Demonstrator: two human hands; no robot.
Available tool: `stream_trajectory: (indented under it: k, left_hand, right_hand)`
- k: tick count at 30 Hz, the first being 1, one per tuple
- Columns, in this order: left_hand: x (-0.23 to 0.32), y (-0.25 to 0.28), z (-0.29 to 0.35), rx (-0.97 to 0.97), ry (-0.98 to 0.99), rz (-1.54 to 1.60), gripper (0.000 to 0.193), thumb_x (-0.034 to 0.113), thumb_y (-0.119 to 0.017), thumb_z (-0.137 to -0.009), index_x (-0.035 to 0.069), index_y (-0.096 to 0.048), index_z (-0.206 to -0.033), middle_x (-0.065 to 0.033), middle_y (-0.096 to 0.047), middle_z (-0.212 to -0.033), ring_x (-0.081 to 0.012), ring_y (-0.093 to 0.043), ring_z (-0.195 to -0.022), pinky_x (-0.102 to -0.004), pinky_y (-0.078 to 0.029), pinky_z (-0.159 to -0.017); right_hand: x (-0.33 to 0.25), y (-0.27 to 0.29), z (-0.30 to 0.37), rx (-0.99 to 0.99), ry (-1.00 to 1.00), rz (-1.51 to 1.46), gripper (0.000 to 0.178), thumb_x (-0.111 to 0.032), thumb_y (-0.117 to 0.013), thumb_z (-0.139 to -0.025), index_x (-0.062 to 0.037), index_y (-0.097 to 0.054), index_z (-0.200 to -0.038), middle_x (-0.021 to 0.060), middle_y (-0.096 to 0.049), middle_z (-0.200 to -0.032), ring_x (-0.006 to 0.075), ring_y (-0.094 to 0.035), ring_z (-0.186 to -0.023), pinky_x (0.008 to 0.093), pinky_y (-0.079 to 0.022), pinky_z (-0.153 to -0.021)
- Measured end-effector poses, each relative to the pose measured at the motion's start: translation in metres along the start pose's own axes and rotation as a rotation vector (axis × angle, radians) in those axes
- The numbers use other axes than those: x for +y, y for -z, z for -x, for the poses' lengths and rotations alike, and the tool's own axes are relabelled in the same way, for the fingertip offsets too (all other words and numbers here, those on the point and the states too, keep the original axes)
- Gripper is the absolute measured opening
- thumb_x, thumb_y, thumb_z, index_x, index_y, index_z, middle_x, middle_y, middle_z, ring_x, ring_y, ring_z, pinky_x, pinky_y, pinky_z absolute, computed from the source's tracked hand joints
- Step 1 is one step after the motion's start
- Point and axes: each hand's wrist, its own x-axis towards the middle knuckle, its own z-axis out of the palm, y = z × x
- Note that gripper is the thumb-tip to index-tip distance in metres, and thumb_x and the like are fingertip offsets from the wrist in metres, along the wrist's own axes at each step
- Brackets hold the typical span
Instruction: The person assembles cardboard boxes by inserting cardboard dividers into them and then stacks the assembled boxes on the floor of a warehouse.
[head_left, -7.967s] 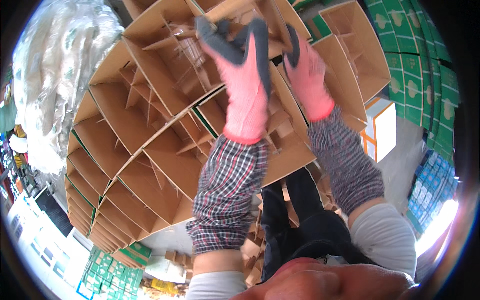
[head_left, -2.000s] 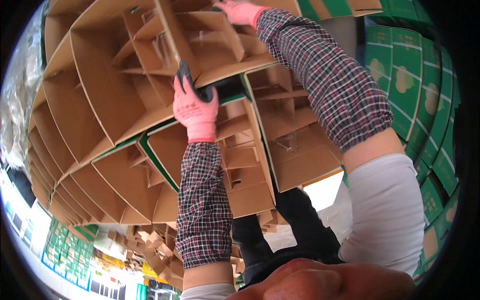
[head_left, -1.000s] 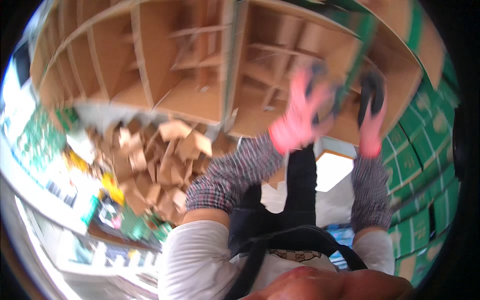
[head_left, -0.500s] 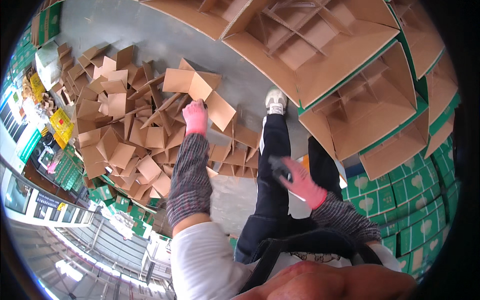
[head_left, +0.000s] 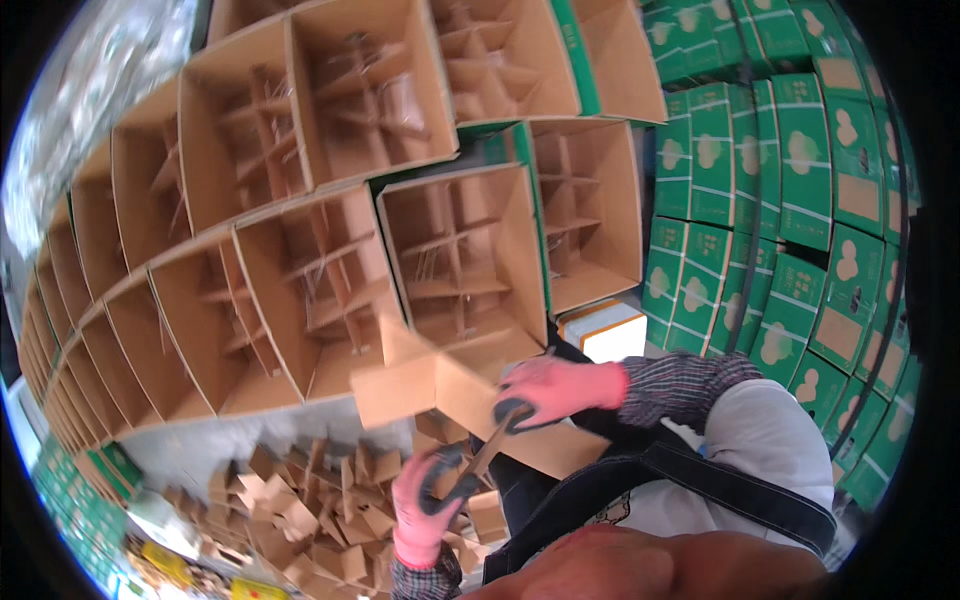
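A brown cardboard divider (head_left: 462, 385), its panels crossed and standing apart, is held in front of my body. My right hand (head_left: 555, 392), in a pink glove with dark fingertips, is closed on its middle near the crossing. My left hand (head_left: 428, 500), gloved the same way, has its fingers curled round the near end of one panel. Just beyond the divider stands an open carton (head_left: 515, 235) with a crossed divider inside; the held divider overlaps its near edge.
Rows of open cartons (head_left: 205, 180) stretch ahead and to the left, many with dividers in them. A heap of loose dividers (head_left: 320, 520) lies on the floor at lower left. Green printed cartons (head_left: 790, 170) are stacked on the right. A white box (head_left: 610, 330) stands beside the near carton.
My view has swung right, toward the open cartons. The divider my left hand held over the heap is now in front of my body, and my right hand has taken hold of it too.
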Motion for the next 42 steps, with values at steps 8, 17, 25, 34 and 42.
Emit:
stream_trajectory:
  k: [8,17,25,34,42]
  left_hand:
    - [0.093,-0.195,-0.376,0.157,-0.491,-0.801,0.09,0.044,-0.074,-0.058,0.009,-0.032,-0.13,-0.0192,-0.034,-0.129,-0.0385,-0.029,-0.12,-0.0501,-0.023,-0.099]
    - [-0.039,-0.295,-0.496,0.279,-0.45,-1.125,0.053,0.019,-0.066,-0.06,0.025,-0.052,-0.111,-0.0096,-0.046,-0.106,-0.029,-0.041,-0.106,-0.0521,-0.019,-0.1]
    - [-0.038,-0.305,-0.51,0.293,-0.399,-1.199,0.047,0.018,-0.064,-0.061,0.025,-0.054,-0.106,-0.0069,-0.047,-0.105,-0.0286,-0.039,-0.107,-0.0533,-0.017,-0.1]
    - [-0.038,-0.302,-0.509,0.273,-0.4,-1.126,0.049,0.017,-0.063,-0.062,0.024,-0.052,-0.109,-0.0077,-0.045,-0.108,-0.0299,-0.038,-0.108,-0.0583,-0.018,-0.096]
    - [-0.046,-0.291,-0.499,0.237,-0.455,-0.948,0.061,0.038,-0.065,-0.064,0.025,-0.045,-0.12,-0.0114,-0.036,-0.124,-0.034,-0.027,-0.12,-0.0573,-0.015,-0.098]
  right_hand:
    - [0.165,0.249,0.198,1.288,-0.425,0.686,0.045,-0.009,-0.068,-0.06,-0.0087,-0.057,-0.104,0.0138,-0.053,-0.11,0.031,-0.046,-0.106,0.0376,-0.037,-0.09]
    - [0.419,0.384,0.097,1.216,-0.696,0.594,0.033,-0.027,-0.055,-0.074,-0.0065,-0.053,-0.1,0.0161,-0.052,-0.095,0.0317,-0.05,-0.091,0.042,-0.04,-0.078]
    - [0.508,0.399,0.04,0.86,-0.669,0.795,0.036,-0.029,-0.049,-0.078,-0.0069,-0.051,-0.106,0.0147,-0.052,-0.104,0.0308,-0.048,-0.099,0.0492,-0.036,-0.087]
    - [0.435,0.362,0.007,1.133,-0.646,0.524,0.051,-0.025,-0.059,-0.073,-0.0049,-0.046,-0.118,0.0208,-0.046,-0.114,0.0348,-0.046,-0.105,0.0454,-0.037,-0.089]
    - [0.226,-0.002,0.123,0.954,-0.447,-0.387,0.057,-0.008,-0.061,-0.071,-0.0002,-0.039,-0.123,0.0176,-0.044,-0.123,0.0283,-0.044,-0.114,0.0373,-0.035,-0.095]
